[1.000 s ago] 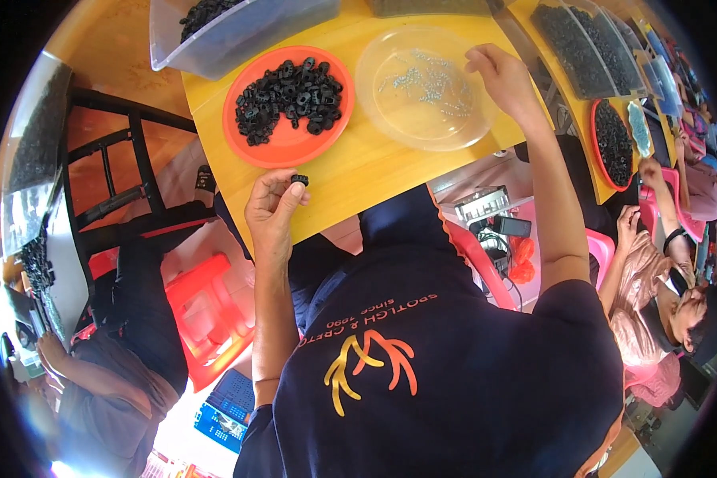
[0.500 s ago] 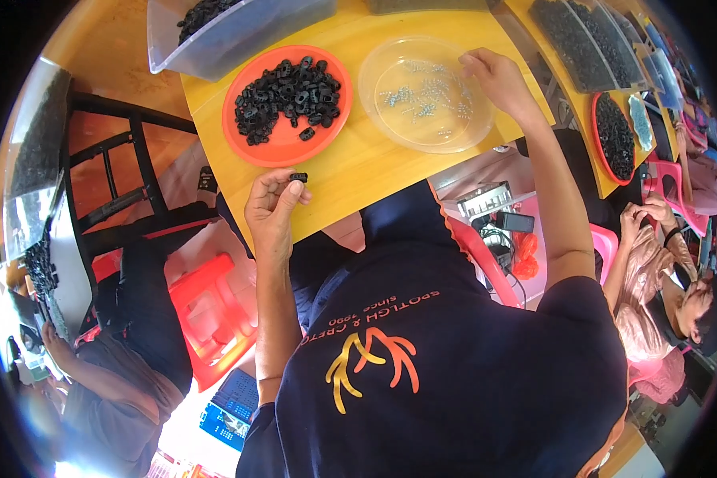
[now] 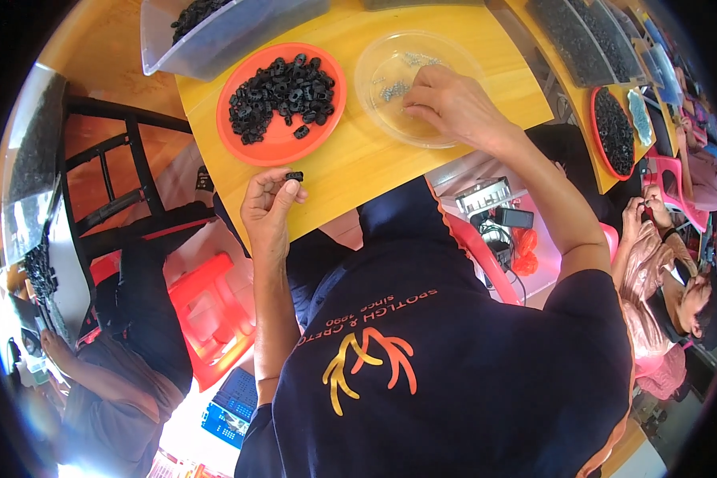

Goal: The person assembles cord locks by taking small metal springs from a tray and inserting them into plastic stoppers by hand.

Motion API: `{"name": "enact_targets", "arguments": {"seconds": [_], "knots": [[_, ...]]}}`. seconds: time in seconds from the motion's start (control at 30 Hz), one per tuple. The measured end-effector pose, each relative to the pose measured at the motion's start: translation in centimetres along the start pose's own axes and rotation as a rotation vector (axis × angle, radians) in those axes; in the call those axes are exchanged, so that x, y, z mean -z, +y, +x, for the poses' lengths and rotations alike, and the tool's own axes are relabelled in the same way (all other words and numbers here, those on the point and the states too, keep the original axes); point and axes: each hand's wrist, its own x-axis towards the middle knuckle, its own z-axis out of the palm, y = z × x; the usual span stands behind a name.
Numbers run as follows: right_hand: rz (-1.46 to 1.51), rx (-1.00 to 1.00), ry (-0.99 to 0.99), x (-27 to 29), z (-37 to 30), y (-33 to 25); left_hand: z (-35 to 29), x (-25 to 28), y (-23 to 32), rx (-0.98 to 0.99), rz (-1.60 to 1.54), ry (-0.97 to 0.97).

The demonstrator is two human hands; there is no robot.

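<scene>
My left hand (image 3: 268, 205) is closed at the table's near edge, pinching a small black plastic part (image 3: 295, 176) between thumb and fingers. Just beyond it stands a red plate (image 3: 283, 146) with a pile of similar black parts (image 3: 283, 92); one lies a little apart at the pile's near side. To the right is a round clear plastic dish (image 3: 365, 103) with small silvery pieces (image 3: 394, 91) scattered over its bottom. My right hand (image 3: 458, 107) reaches over this dish, fingers bent down and pressed together. Whatever its fingertips hold is too small to make out.
A clear bin (image 3: 215, 36) of black parts stands at the far left of the yellow table (image 3: 374, 171). To the right, another table bears bins and a red tray (image 3: 613, 135) of black parts. A co-worker (image 3: 653, 271) sits there; another person (image 3: 111, 382) is at the left.
My right hand has moved left and nearer, from the dish's far right rim to over the pieces, and its fingers have closed together. My left hand still holds the black part.
</scene>
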Motion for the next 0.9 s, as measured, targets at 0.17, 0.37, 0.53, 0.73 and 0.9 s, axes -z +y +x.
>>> {"name": "enact_targets", "arguments": {"seconds": [0.17,0.37,0.53,0.73,0.9], "knots": [[-0.086,-0.024,-0.031,-1.2,1.2,-0.4,-0.1,0.1,0.1,0.009,0.009,0.007],[-0.235,0.126,-0.071,-2.0,2.4,0.1,0.0,-0.1,0.1,0.020,-0.031,0.025],[0.031,0.058,0.004,-1.4,2.8,0.3,0.0,0.0,0.2,0.010,-0.058,0.014],[-0.011,0.031,0.140,1.3,2.5,1.6,-0.3,0.4,0.0,0.024,-0.056,0.008],[-0.011,0.039,-0.002,1.6,1.3,1.2,-0.1,0.4,-0.1,0.026,-0.044,-0.005]]}}
